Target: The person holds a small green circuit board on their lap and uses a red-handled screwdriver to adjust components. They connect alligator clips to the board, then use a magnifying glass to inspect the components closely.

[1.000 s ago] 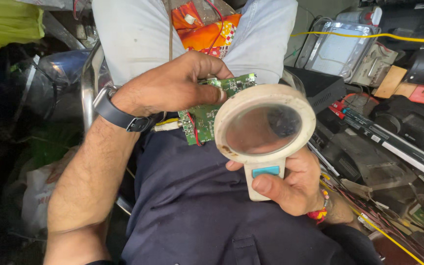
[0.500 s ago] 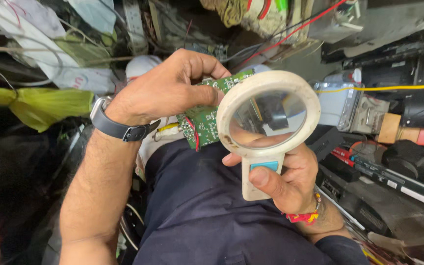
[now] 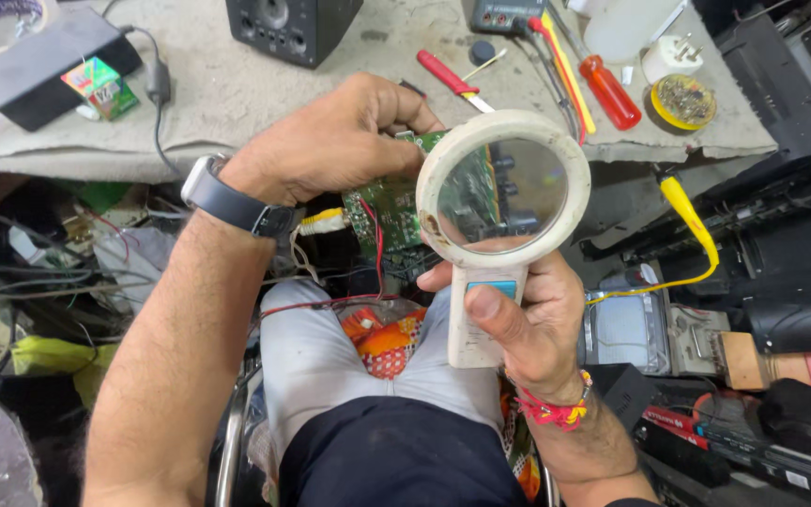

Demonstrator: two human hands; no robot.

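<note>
Inspection step, judged: left hand (image 3: 330, 150) clamped on one green circuit board (image 3: 382, 207), fingers curled over its top edge; right hand (image 3: 518, 314) wrapped tight round handle of one white magnifying glass (image 3: 504, 192), thumb pressed on the front. Lens just in front of board's right part, overlapping it, board components showing through the glass. Board held above the lap, near the bench edge (image 3: 237, 141), with red and white wires (image 3: 330, 282) hanging below the grip.

Next move likely calls for steady lens spacing and small board tilts under the glass; a guess only.

Counted beyond the grips, on the bench: two red-handled screwdrivers (image 3: 603, 84), one black speaker box (image 3: 288, 23), one round tin (image 3: 682, 101), one white plug (image 3: 665, 58). One watch (image 3: 227, 197) on left wrist, one thread band (image 3: 551, 408) on right wrist.
</note>
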